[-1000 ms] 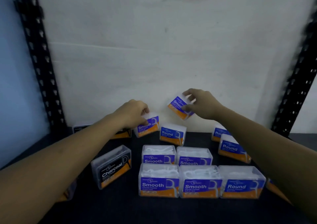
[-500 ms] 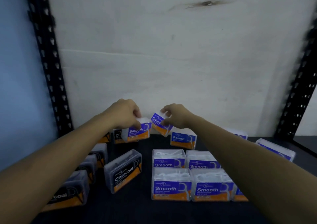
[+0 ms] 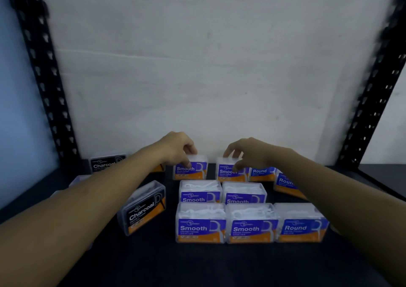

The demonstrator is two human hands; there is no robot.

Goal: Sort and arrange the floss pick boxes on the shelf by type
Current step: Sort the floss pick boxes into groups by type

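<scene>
Shelf: dark deck, pale wall behind.

Smooth block, mid-shelf: front pair and middle pair, each side by side and touching.

Front Round box sits tight against the front pair's right end. It is the wrong type for that row, by my reading. Two back Round boxes at rear right. Tilted Charcoal box just left of the block.

Step in hand: laying a third, back row of Smooth.
- Left hand grips the left back Smooth box, fingers curled over its top.
- Right hand pinches the right back Smooth box, which touches a Round neighbour.
- Both boxes look seated on the shelf, a gap between them.

Next: close the gap, square the row with the middle pair, release.
</scene>
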